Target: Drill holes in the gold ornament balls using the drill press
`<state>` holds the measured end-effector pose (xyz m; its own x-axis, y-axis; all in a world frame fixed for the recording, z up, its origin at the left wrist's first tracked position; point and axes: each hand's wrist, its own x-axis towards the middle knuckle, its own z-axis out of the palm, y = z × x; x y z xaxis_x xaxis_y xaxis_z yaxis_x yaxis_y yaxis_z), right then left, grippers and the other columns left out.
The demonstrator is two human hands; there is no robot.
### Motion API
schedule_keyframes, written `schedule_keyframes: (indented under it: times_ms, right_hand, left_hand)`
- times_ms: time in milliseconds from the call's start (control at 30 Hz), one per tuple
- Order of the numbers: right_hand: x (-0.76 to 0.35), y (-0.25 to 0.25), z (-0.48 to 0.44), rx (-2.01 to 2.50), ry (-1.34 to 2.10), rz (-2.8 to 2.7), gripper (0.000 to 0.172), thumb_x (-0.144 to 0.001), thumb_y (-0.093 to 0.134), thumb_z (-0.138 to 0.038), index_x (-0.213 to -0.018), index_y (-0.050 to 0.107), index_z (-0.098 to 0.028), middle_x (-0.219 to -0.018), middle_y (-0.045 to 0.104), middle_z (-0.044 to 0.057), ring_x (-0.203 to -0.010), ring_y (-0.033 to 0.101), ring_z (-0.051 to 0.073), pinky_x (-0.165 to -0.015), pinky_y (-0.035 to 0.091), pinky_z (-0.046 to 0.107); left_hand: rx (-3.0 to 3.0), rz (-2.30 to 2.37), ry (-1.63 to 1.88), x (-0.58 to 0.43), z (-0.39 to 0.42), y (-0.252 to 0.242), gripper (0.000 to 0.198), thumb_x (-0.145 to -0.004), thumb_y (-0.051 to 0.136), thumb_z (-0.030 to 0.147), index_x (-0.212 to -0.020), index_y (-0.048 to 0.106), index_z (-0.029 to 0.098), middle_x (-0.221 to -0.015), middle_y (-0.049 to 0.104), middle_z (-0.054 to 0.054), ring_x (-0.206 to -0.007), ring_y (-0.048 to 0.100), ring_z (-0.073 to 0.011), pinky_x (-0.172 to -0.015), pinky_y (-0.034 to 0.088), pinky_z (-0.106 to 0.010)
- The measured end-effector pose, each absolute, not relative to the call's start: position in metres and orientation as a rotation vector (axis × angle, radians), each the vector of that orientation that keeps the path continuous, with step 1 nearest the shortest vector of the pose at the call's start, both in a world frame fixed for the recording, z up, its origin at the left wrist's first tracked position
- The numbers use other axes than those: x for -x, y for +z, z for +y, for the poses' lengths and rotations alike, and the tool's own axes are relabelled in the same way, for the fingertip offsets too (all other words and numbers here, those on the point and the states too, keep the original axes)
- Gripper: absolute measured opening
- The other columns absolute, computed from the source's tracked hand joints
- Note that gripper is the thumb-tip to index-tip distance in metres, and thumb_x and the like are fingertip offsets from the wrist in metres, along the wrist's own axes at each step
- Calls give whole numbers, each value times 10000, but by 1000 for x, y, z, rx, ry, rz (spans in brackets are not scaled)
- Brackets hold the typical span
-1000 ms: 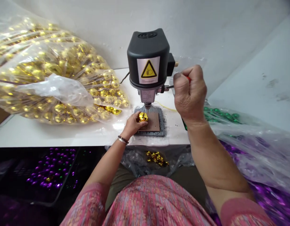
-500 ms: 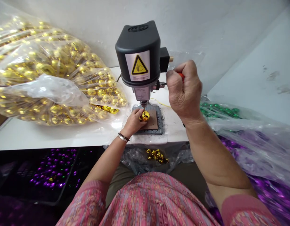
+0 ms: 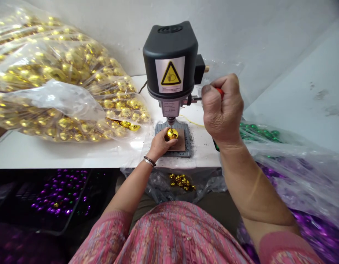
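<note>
A shiny gold ball rests on a brown board under a small black drill press. My left hand grips the ball from its left side, thumb in front. The thin drill bit comes down to the top of the ball; whether it has entered cannot be made out. On the right, my right hand is wrapped round the red-knobbed feed lever of the press. The board lies on the grey machine base, with dark shavings scattered around it.
A large clear bag of gold balls fills the table's left. Bags of green balls and purple balls lie at the right. Below the table edge, several gold balls sit in clear plastic; a dark bin holds purple balls.
The view has shifted slightly. My left hand has turned the gold ball a little and its thumb shows in front. The drill bit now shows at the ball's top. My right hand stays on the lever.
</note>
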<state>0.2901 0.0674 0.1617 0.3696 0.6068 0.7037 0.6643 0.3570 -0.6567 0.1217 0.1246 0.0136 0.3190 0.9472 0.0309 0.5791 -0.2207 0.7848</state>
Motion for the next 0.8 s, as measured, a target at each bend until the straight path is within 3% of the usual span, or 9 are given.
schedule_keyframes:
  times_ms: [367, 600, 800]
  right_hand:
    - [-292, 154, 59, 1347, -136, -1331, 230, -933, 476, -424, -817, 478, -226, -729, 508, -22, -669, 485, 86, -699, 491, 267]
    - [-292, 126, 48, 1390, -246, -1371, 179, -878, 500, -403, -813, 494, -236, -645, 448, -33, -597, 471, 105, -650, 474, 277]
    - [-291, 111, 49, 1327, -390, -1382, 166, -910, 483, -383, -837, 500, -234, -663, 496, -18, -596, 503, 117, -623, 455, 274]
  left_hand:
    - [-1893, 1307, 691, -119, 128, 8, 707, -735, 836, 331, -1395, 626, 189, -1280, 725, -88, -1162, 669, -276, -1035, 511, -382]
    - [-1897, 1294, 680, -119, 127, 8, 689, -749, 823, 335, -1392, 625, 191, -1257, 731, -86, -1125, 678, -271, -1002, 524, -373]
    - [-1884, 1267, 697, -119, 126, 9, 671, -758, 807, 321, -1384, 625, 165, -1210, 743, -90, -1075, 684, -261, -968, 528, -359]
